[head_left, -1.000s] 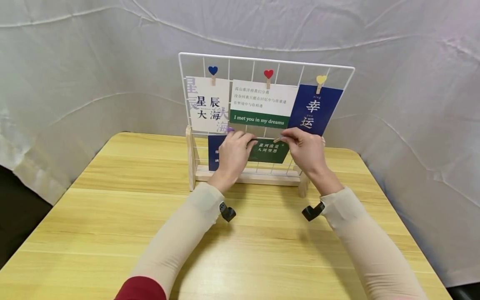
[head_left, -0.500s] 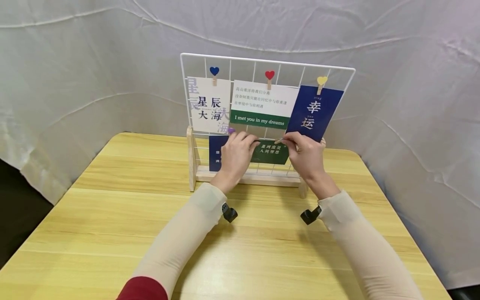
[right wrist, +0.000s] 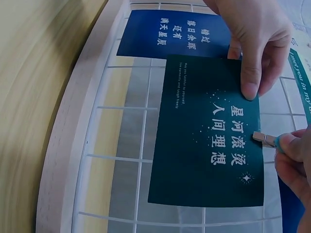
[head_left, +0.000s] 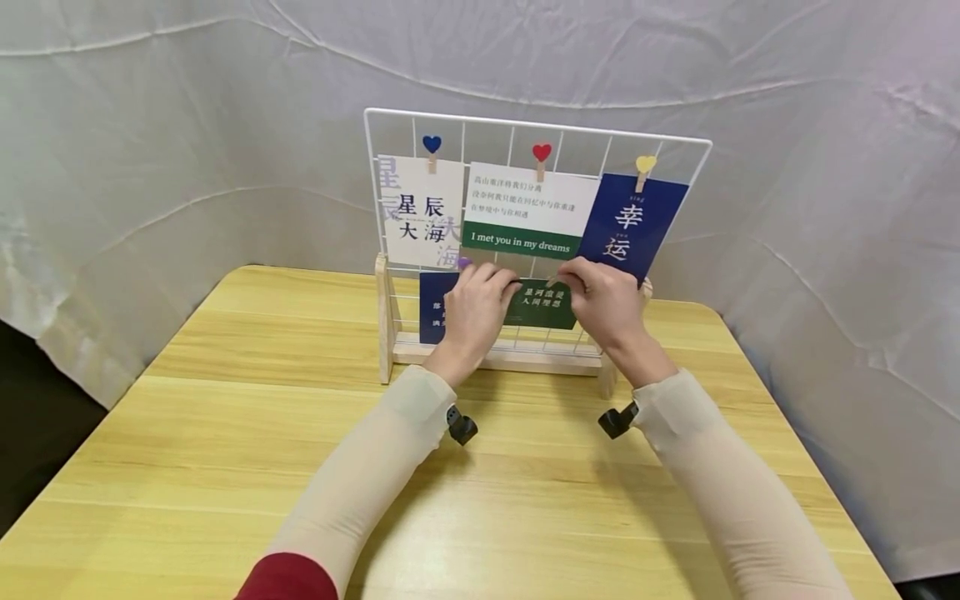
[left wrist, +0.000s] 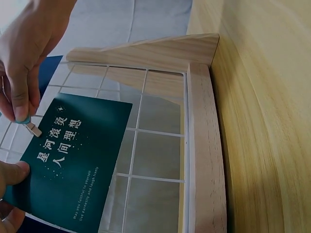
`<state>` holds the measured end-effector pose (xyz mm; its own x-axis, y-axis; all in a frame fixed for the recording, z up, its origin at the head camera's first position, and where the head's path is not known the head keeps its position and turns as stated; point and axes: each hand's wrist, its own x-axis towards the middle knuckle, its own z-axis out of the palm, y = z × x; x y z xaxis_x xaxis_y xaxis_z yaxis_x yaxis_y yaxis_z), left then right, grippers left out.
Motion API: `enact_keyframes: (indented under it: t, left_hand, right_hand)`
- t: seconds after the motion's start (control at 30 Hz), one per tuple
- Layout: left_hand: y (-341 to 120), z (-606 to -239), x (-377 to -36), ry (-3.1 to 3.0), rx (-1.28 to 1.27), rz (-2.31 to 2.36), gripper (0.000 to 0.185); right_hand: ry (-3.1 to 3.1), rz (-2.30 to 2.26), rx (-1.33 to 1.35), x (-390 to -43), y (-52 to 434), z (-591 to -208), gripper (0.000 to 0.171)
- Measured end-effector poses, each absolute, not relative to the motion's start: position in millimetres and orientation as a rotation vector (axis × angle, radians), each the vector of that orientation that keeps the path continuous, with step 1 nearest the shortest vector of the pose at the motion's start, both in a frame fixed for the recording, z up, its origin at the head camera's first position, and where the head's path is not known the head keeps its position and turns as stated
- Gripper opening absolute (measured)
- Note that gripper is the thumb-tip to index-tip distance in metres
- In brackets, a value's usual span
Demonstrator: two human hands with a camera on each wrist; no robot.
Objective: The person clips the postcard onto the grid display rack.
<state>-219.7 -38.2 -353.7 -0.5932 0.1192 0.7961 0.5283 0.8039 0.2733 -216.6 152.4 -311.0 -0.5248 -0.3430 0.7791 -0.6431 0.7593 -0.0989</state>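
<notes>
My left hand (head_left: 477, 308) pinches a green card (right wrist: 194, 160) near the left end of its top edge, thumb in front. The card, with white Chinese lettering, lies against the lower part of a white wire grid rack (head_left: 540, 122). At the middle of the card's top edge, my right hand (head_left: 611, 304) holds a small wooden clothespin (right wrist: 262, 139) by its end, where a bit of teal shows between the fingers. The clothespin's tip meets the card's edge; whether it bites the wire too cannot be seen. A dark blue card (right wrist: 165, 36) is partly behind my left hand.
Higher on the grid hang a white card (head_left: 420, 192), a white-and-green card (head_left: 525, 204) and a blue card (head_left: 628, 225), under blue, red and yellow heart clips. A purple clip (head_left: 464, 263) peeks above my left hand. The rack's wooden base (head_left: 525, 361) stands on the table (head_left: 480, 517).
My right hand has dipped slightly, then come up and a little left, turning the clothespin at the card's top edge. The left hand keeps its hold, and the whole view has drifted slightly.
</notes>
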Motion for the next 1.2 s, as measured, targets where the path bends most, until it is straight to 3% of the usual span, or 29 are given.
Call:
enact_keyframes:
  t: [1.2]
  left_hand:
    - [-42.4,-359.9,-221.5,-2.044,-0.534,-0.498,0.018]
  right_hand:
    - [-2.109,0.46,0.787,-214.8,150.0,-323.4,0.018]
